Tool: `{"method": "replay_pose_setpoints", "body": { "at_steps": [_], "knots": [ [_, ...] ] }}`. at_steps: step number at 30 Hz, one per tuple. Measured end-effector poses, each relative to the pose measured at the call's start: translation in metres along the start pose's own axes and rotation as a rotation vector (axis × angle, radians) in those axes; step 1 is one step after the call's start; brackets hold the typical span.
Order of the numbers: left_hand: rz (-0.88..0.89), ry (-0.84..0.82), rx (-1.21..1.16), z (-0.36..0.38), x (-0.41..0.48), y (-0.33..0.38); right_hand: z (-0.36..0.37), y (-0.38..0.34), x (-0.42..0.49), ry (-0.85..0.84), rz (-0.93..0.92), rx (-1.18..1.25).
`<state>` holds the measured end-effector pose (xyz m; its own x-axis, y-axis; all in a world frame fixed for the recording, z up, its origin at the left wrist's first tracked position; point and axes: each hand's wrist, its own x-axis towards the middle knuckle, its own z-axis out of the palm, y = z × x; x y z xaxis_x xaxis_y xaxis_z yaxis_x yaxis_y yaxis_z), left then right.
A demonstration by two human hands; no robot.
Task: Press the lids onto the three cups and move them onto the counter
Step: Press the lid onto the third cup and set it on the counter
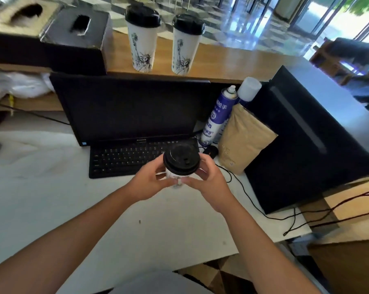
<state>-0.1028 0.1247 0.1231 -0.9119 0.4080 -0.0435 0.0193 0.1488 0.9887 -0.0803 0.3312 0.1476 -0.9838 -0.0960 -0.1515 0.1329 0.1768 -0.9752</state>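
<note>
Two tall white cups with black drawings stand on the wooden counter (232, 58), one (141, 45) to the left, the other (184, 49) right beside it; both carry black lids. A third white cup (173, 176) with a black lid (181, 159) on top is held above the white desk, just in front of the keyboard. My left hand (151, 181) wraps its left side and my right hand (206, 177) its right side, fingers meeting on the near wall. Most of that cup's body is hidden by my fingers.
A black monitor (132, 111) and keyboard (128, 159) sit behind the held cup. A spray can (218, 115), a brown paper bag (242, 139) and a black computer case (302, 141) stand to the right, with cables trailing. Two tissue boxes (73, 37) occupy the counter's left.
</note>
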Motion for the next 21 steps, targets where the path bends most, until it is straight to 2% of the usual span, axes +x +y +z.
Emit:
{"method": "replay_pose_setpoints", "body": {
  "at_steps": [5,17,21],
  "knots": [
    [0.076,0.033,0.048,0.001,0.054,0.05,-0.037,-0.04,0.044,0.047,-0.165,-0.002],
    [0.247,0.479,0.283,0.018,0.2,0.138,-0.112,-0.127,0.169,0.219,-0.36,-0.003],
    [0.271,0.503,0.336,0.008,0.238,0.15,-0.123,-0.143,0.209,0.231,-0.391,-0.024]
  ]
}}
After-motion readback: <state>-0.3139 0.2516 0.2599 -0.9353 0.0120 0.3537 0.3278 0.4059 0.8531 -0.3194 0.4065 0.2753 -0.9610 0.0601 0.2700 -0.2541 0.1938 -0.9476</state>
